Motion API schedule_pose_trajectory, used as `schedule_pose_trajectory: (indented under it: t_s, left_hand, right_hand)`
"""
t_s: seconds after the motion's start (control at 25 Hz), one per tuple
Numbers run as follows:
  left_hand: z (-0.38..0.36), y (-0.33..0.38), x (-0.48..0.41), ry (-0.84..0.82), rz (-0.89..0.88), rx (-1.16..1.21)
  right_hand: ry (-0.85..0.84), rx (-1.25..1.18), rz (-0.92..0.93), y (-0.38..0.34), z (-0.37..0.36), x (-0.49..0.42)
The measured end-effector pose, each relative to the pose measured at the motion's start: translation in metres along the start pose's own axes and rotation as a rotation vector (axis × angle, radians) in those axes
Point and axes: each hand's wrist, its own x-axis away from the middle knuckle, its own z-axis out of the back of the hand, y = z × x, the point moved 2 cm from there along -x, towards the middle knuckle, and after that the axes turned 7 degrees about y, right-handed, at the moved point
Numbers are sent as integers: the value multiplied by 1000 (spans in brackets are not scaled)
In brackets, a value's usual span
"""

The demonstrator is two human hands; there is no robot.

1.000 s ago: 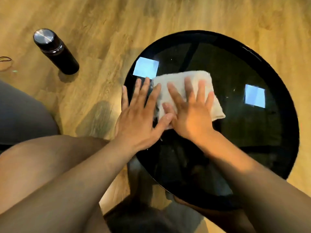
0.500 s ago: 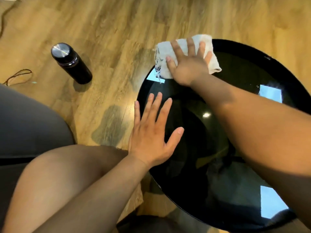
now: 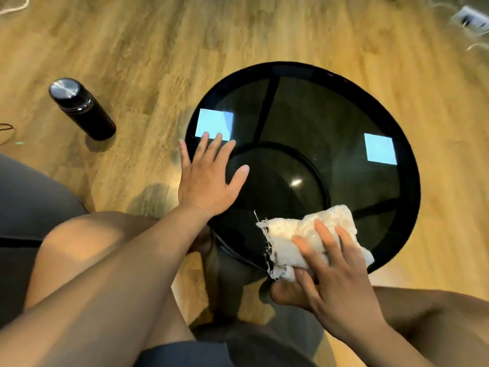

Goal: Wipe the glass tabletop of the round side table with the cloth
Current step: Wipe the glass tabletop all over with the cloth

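The round side table has a dark glass top with a black rim and stands in the middle of the view. A folded white cloth with frayed threads lies on the near edge of the glass. My right hand presses on the cloth with fingers spread over it and the thumb under its near fold. My left hand lies flat on the left edge of the glass, fingers apart, holding nothing.
A black bottle with a steel cap stands on the wooden floor to the left of the table. My bare knees sit close under the near rim. Cables and a white power strip lie at the far right.
My right hand has drawn the cloth from the far left rim back across the glass to the near edge. The left hand has stayed flat on the left side.
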Motion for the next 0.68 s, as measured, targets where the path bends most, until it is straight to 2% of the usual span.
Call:
schedule_pose_trajectory:
  t_s: [0.16, 0.32, 0.52, 0.68]
  left_hand:
    - [-5, 1, -2, -60, -44, -86]
    - [-3, 0, -1, -55, -35, -55]
    - [-2, 1, -2, -55, -38, 25]
    - [-2, 0, -1, -30, -53, 66]
  right_hand:
    - [-6, 0, -48, 7, -6, -33]
    - [8, -27, -153, 26, -1, -156]
    - [-32, -26, -165, 48, 28, -358]
    - [46, -52, -98, 38, 33, -423]
